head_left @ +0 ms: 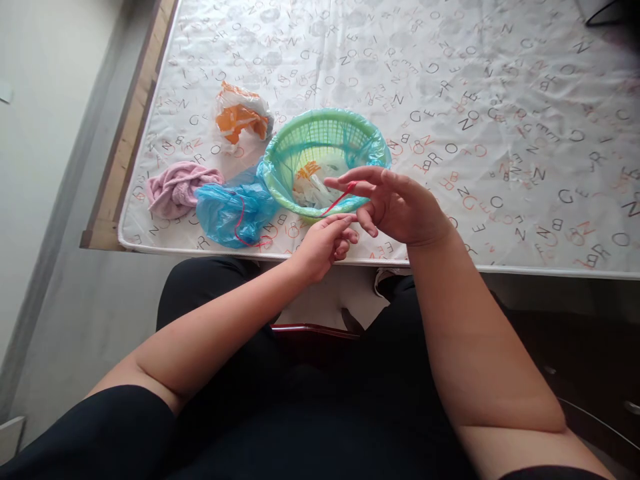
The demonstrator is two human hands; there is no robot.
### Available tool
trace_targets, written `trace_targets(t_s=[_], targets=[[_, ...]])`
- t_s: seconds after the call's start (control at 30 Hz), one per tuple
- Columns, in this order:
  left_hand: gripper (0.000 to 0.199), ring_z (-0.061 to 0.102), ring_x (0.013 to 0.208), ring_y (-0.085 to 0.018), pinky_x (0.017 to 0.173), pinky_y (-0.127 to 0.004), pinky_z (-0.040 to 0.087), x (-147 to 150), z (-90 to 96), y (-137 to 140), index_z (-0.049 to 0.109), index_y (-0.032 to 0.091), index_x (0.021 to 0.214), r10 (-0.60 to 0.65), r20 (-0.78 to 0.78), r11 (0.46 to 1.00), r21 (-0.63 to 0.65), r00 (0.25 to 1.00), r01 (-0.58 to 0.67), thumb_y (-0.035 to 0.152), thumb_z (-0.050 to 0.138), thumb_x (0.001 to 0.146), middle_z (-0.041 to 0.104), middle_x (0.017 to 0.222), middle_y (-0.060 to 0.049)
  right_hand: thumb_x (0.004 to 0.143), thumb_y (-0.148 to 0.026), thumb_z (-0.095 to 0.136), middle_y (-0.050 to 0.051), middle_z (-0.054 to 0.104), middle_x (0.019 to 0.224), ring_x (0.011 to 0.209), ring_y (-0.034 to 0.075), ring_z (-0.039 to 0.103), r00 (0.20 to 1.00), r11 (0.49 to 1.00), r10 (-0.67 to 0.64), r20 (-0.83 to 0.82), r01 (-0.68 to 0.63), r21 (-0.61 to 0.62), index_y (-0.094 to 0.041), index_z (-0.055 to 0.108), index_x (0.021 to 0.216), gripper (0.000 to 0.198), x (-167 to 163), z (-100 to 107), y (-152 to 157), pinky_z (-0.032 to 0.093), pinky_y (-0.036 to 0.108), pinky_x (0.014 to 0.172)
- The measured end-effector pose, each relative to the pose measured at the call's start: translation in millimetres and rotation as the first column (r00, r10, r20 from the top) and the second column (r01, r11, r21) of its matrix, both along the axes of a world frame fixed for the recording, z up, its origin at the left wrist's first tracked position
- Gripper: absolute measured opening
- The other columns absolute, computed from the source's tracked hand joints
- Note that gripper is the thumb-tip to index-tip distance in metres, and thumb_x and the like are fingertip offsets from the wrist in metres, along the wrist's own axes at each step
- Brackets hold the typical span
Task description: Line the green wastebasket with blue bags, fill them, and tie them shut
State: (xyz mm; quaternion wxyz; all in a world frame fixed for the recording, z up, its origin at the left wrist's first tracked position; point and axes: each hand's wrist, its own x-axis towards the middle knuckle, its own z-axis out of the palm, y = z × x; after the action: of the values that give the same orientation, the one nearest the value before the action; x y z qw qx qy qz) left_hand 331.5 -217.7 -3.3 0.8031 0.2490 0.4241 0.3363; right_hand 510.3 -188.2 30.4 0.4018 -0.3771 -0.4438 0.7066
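"In the head view, what's between our hands?"
"A red cord (341,197), over the front rim of the bag-lined green mesh basket (325,133). Our right hand (400,207) has spread fingers, our left hand (327,243) curled ones; we can't tell how firmly either grips."
"Our risk?"
"Loose fingers could drop it in. The cover (500,167) ends close to us; the blue plastic bag (220,213) crowds our left, while our right has room."

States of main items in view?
Left hand: partly curled
Right hand: fingers spread
Thin red string: straight, between hands
Round green plastic basket: upright, blue plastic liner over rim
Orange-white plastic inside: crumpled
Blue plastic bag: crumpled
Pink cloth: bunched
Orange-and-white plastic bag: crumpled
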Motion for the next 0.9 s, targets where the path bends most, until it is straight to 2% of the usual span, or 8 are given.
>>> trace_targets(t_s=[0.1,0.17,0.33,0.5,0.6,0.7,0.8,0.9], targets=[[0.027,0.034,0.043,-0.003,0.046,-0.019,0.017,-2.2,-0.8,1.6,0.067,0.017,0.094,0.036,0.016,0.999,0.034,0.999,-0.037,0.039,0.083,0.089,0.063,0.071,0.000,0.087,-0.068,0.067,0.005,0.072,0.142,0.052,0.009,0.054,0.996,0.998,0.035,-0.083,-0.032,0.046,-0.032,0.075,0.122,0.051,-5.2,3.4,0.3,0.049,0.031,0.048],[0.025,0.033,0.043,-0.003,0.046,-0.020,0.017,-3.9,-1.4,2.2,0.069,0.017,0.097,0.043,0.035,0.998,0.048,0.998,-0.045,0.038,0.081,0.090,0.062,0.070,0.000,0.085,-0.071,0.066,0.005,0.070,0.146,0.051,0.008,0.052,0.995,0.999,0.007,-0.095,-0.002,0.055,-0.034,0.074,0.126,0.056,-6.8,5.1,0.7,0.048,0.031,0.050],[0.037,0.033,0.043,-0.005,0.046,-0.021,0.022,-9.1,5.4,1.7,0.070,0.022,0.124,0.078,0.118,0.996,0.029,0.990,-0.082,0.031,0.077,0.089,0.063,0.069,0.002,0.080,-0.085,0.059,0.003,0.072,0.142,0.060,0.013,0.058,0.983,0.984,-0.177,0.041,0.177,0.007,-0.043,0.068,0.134,0.069,-4.8,7.6,1.3,0.045,0.031,0.052],[0.056,0.037,0.046,-0.006,0.046,-0.021,0.027,-18.1,22.4,4.1,0.061,0.027,0.145,0.141,0.169,0.988,0.041,0.975,-0.150,0.032,0.073,0.091,0.063,0.073,0.004,0.087,-0.079,0.053,0.000,0.071,0.145,0.055,0.010,0.047,0.966,0.967,-0.254,0.047,0.252,0.033,-0.042,0.069,0.130,0.059,-2.7,6.1,3.3,0.041,0.033,0.053],[0.064,0.043,0.049,-0.007,0.048,-0.021,0.033,-23.7,29.2,5.0,0.053,0.036,0.156,0.183,0.143,0.979,0.065,0.973,-0.194,0.036,0.072,0.095,0.065,0.079,0.004,0.085,-0.076,0.057,0.001,0.076,0.134,0.052,0.010,0.036,0.951,0.952,-0.307,0.043,0.307,0.004,-0.036,0.070,0.122,0.056,-4.5,0.9,6.3,0.038,0.033,0.051],[0.071,0.049,0.054,-0.008,0.051,-0.022,0.038,-26.5,30.8,4.9,0.046,0.041,0.161,0.211,0.112,0.970,0.099,0.971,-0.222,0.038,0.072,0.095,0.069,0.089,0.003,0.083,-0.072,0.066,0.002,0.079,0.108,0.049,0.010,0.035,0.951,0.950,-0.308,0.000,0.308,-0.043,-0.031,0.071,0.111,0.050,-7.4,-6.8,9.7,0.035,0.032,0.050],[0.072,0.052,0.057,-0.009,0.053,-0.023,0.041,-28.7,29.2,7.7,0.043,0.041,0.163,0.260,0.078,0.956,0.122,0.963,-0.268,0.037,0.070,0.096,0.070,0.094,0.001,0.084,-0.064,0.070,0.000,0.076,0.090,0.046,0.008,0.037,0.966,0.967,-0.248,-0.076,0.242,-0.078,-0.027,0.071,0.105,0.042,-9.6,-13.8,12.0,0.031,0.031,0.049],[0.061,0.052,0.058,-0.010,0.053,-0.024,0.041,-36.2,25.3,17.6,0.047,0.037,0.159,0.345,0.049,0.929,0.126,0.937,-0.348,0.040,0.064,0.100,0.068,0.092,0.001,0.086,-0.060,0.071,-0.001,0.072,0.078,0.044,0.008,0.037,0.977,0.976,-0.200,-0.073,0.192,-0.103,-0.025,0.071,0.101,0.038,-10.5,-18.0,12.8,0.028,0.030,0.048]])
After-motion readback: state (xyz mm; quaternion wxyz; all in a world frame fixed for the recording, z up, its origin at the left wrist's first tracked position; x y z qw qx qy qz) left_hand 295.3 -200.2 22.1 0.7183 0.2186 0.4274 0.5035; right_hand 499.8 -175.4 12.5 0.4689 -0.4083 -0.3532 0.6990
